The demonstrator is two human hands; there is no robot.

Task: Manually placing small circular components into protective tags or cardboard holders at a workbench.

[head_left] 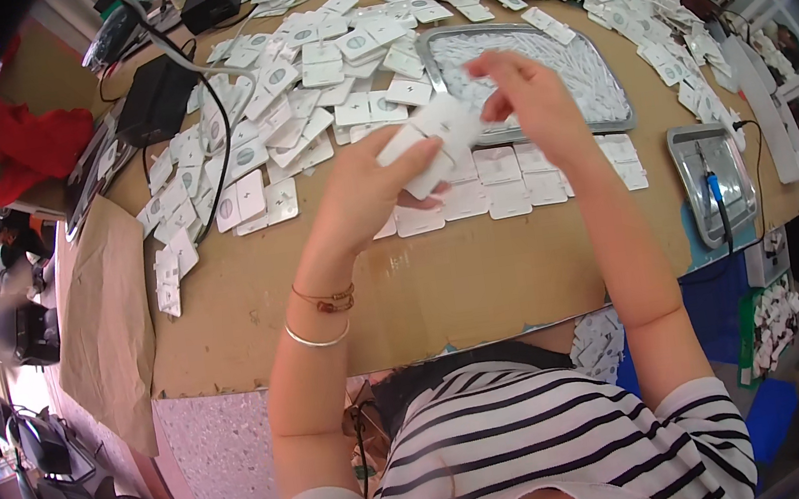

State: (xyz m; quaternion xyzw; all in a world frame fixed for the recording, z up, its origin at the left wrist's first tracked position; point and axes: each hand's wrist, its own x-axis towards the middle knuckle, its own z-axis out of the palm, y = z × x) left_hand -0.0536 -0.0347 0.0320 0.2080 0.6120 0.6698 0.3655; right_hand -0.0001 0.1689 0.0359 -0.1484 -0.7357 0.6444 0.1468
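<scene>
A white rectangular plastic plate is held up in my left hand, thumb on its face and fingers behind; part of it is blurred, and I cannot tell if it is one piece or several stacked. My right hand hovers just right of the plate, over the near part of a metal tray full of small white slender pieces. Its fingers are bent but apart, and nothing shows between them. Under and beyond my hands, white plates lie in rows along the tray's near side.
Heaps of white plates cover the table's left and far parts. A soldering iron with a blue handle lies in a small metal tray at right. A dark cable and black box are at left; brown paper hangs over the edge.
</scene>
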